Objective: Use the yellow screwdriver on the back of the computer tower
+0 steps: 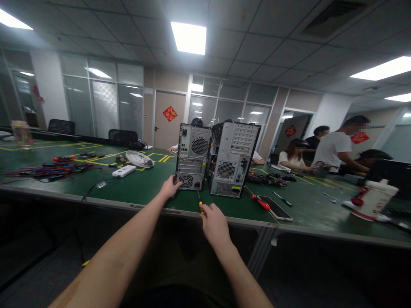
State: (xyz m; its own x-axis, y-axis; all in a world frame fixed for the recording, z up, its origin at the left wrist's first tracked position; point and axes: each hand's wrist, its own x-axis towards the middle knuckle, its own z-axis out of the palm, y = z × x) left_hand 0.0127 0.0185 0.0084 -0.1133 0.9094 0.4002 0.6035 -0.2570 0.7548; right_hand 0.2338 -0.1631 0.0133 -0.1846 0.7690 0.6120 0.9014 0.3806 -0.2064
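Note:
Two grey computer tower cases stand upright with their backs toward me on the green table point(144, 188). My left hand point(171, 187) rests against the lower left corner of the left case point(192, 156). My right hand point(214, 222) is closed around a yellow-handled screwdriver point(200, 204), whose shaft points up toward the bottom edge of that case. The right case point(233, 158) stands just beside it, untouched.
A red-handled screwdriver point(260, 202) and a phone point(275, 208) lie right of the cases. A white remote point(123, 171), a round white fan point(139, 158) and coloured cables point(48, 171) lie to the left. Several people sit and stand at the far right point(337, 147).

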